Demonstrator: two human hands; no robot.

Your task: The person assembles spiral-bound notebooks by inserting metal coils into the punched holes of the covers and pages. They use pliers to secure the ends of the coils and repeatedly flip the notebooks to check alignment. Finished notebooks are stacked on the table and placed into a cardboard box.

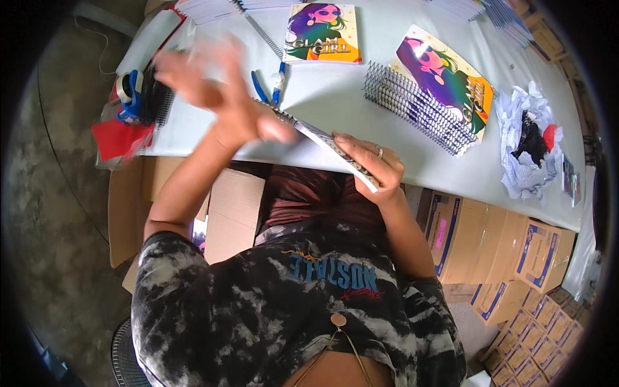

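My right hand [374, 164], with a ring on one finger, grips a thin notebook [325, 145] near the table's front edge. The notebook is tilted and seen nearly edge-on. A dark spiral coil runs at its far left end, partly behind my left hand [216, 97]. That hand is raised over the table, blurred by motion, with its fingers spread and nothing visible in them. Just beyond it lie blue-handled pliers [277, 87] and a long loose coil [258, 29].
A stack of colourful notebooks [322, 35] lies at the back, and a spiral-bound stack [445, 87] at right. Crumpled paper [525, 142] sits far right. At left are a blue tape dispenser [131, 97] and dark coils [161, 103]. Cardboard boxes [483, 238] stand below the table.
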